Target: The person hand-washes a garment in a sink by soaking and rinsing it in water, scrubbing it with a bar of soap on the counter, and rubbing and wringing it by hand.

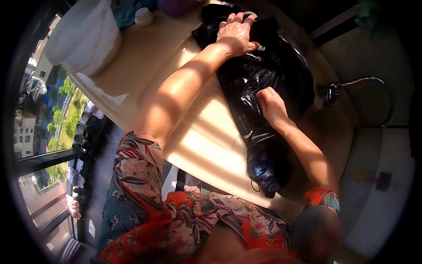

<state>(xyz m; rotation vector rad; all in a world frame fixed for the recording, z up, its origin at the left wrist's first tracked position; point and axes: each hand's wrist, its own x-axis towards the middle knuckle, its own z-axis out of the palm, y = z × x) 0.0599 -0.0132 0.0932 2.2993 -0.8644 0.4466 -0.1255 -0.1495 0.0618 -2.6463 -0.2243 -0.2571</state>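
A wet, shiny black sheet-like piece (pixel 250 83), plastic or coated cloth, lies spread over the beige basin counter (pixel 206 127). My left hand (pixel 237 35) rests on its far end, open with the fingers apart. Closer to me, my right hand (pixel 273 108) is closed in a fist against the middle of the black piece. Its fingertips are hidden, so what they grip does not show. A dark blue crumpled bundle (pixel 263 176) with a thin loop lies at the near end. Both forearms look wet.
A chrome faucet (pixel 332 92) stands on the right with its curved spout. At the upper left are a big white bucket (pixel 83 37), a small white cap-like object (pixel 143 16) and a teal cloth (pixel 127 13). Shoes (pixel 83 132) line the window on the left.
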